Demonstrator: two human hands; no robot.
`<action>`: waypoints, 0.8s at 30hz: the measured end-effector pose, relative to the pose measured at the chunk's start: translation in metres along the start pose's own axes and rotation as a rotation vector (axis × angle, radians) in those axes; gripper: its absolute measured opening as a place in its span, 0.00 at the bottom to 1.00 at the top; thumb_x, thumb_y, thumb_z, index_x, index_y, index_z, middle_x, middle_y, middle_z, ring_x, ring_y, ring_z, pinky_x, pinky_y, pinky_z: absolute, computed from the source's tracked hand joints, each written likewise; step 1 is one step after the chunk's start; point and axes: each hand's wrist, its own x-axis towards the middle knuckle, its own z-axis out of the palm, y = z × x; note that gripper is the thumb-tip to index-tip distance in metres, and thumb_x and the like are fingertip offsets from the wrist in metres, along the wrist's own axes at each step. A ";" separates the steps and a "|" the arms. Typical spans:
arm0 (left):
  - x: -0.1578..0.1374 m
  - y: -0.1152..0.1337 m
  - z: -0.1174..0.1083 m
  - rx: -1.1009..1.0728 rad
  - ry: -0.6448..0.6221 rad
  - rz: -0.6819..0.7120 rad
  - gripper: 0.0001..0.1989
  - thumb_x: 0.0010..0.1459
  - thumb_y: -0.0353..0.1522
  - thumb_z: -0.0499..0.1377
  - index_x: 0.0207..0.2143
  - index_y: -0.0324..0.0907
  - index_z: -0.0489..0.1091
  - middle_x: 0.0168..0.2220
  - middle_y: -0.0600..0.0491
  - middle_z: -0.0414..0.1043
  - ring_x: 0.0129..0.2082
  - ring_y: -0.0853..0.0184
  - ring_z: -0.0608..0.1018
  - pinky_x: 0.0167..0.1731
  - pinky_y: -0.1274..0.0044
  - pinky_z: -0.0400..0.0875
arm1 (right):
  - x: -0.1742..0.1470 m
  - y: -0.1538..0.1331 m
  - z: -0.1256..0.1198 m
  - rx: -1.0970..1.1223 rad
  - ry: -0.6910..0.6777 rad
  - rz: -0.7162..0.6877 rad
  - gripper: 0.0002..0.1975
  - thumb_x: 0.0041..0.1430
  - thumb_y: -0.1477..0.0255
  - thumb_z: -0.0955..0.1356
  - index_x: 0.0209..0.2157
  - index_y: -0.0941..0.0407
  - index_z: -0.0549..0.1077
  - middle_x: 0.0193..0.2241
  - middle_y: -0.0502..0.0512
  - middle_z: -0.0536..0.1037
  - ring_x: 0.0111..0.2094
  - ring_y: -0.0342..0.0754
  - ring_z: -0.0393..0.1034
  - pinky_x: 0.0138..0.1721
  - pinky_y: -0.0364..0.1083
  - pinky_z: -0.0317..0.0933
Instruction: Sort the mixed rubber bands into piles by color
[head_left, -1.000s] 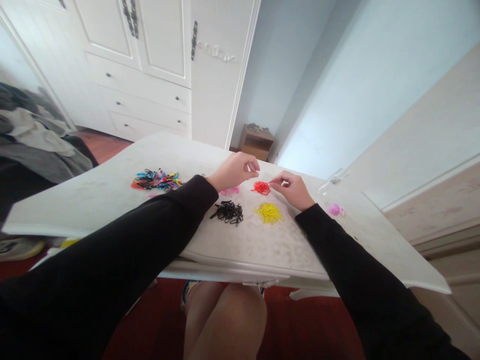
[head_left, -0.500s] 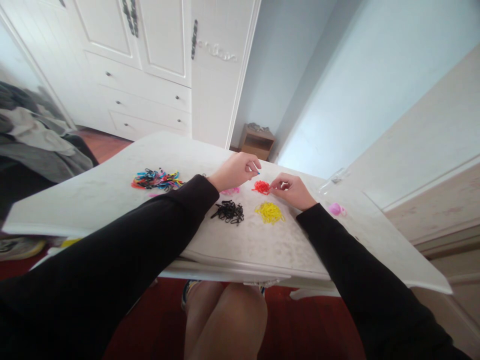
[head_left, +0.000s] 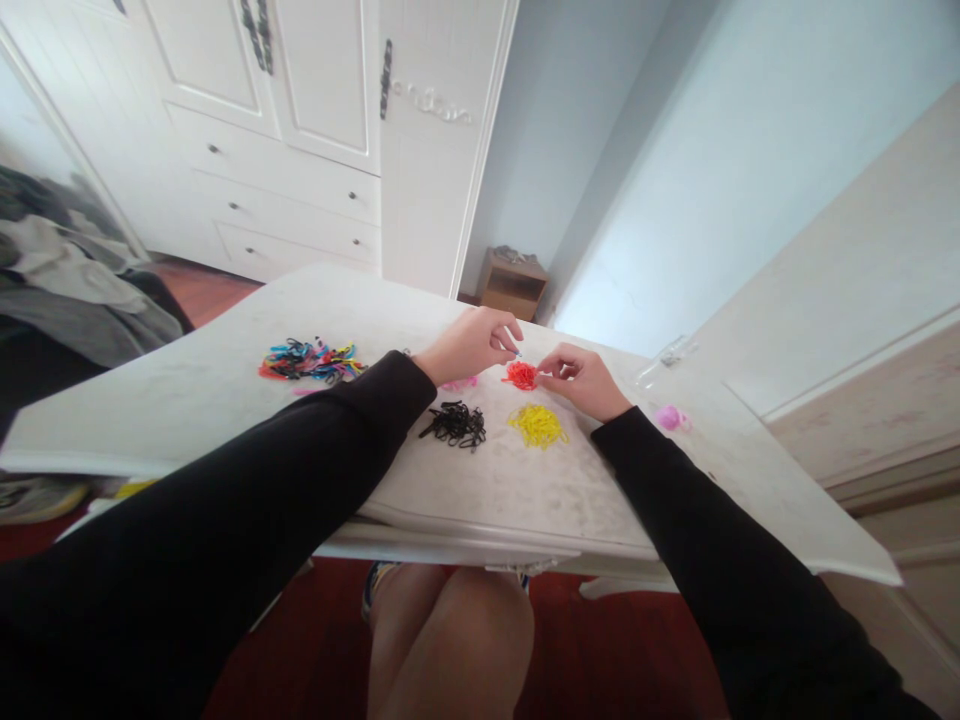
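My left hand (head_left: 477,340) hovers over the table behind the black pile, its thumb and fingers pinched on a tiny blue rubber band (head_left: 518,354). At the right edge of the red rubber bands (head_left: 521,376), my right hand (head_left: 583,380) has thumb and forefinger closed together; what lies between them is too small to make out. Closer to me are heaps of black rubber bands (head_left: 459,425) and yellow rubber bands (head_left: 538,426). Some pink rubber bands (head_left: 460,383) show partly under my left wrist. Left of my sleeve lies a mixed-colour pile of rubber bands (head_left: 311,360).
The white table (head_left: 480,495) has its front edge just above my knees. On its right side sit a pink object (head_left: 670,418) and a clear plastic item (head_left: 667,358). Behind stand a white wardrobe (head_left: 300,90) and a small brown cabinet (head_left: 514,285). Clothes (head_left: 67,270) are heaped at left.
My left fingertips have dipped slightly with the blue rubber band. My right hand has shifted a little left against the red pile. The view has turned very slightly.
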 end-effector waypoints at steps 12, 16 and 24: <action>-0.005 0.007 0.005 -0.076 -0.142 0.090 0.09 0.53 0.23 0.64 0.38 0.38 0.76 0.29 0.51 0.83 0.29 0.67 0.84 0.28 0.79 0.74 | -0.002 -0.016 0.010 0.056 0.079 -0.066 0.12 0.56 0.59 0.75 0.32 0.53 0.80 0.28 0.51 0.73 0.28 0.44 0.66 0.28 0.46 0.60; -0.004 0.005 0.005 -0.035 -0.121 0.115 0.08 0.53 0.27 0.67 0.38 0.38 0.77 0.31 0.50 0.83 0.28 0.68 0.83 0.28 0.80 0.72 | -0.002 -0.015 0.009 0.059 0.090 -0.064 0.09 0.58 0.62 0.74 0.31 0.53 0.80 0.29 0.52 0.75 0.29 0.45 0.67 0.29 0.46 0.60; -0.003 0.009 0.003 0.143 -0.083 0.154 0.05 0.52 0.23 0.64 0.28 0.39 0.79 0.25 0.54 0.79 0.27 0.70 0.79 0.29 0.80 0.68 | -0.001 -0.011 0.008 0.052 0.148 -0.045 0.08 0.58 0.65 0.73 0.31 0.54 0.78 0.28 0.51 0.75 0.29 0.45 0.67 0.29 0.46 0.58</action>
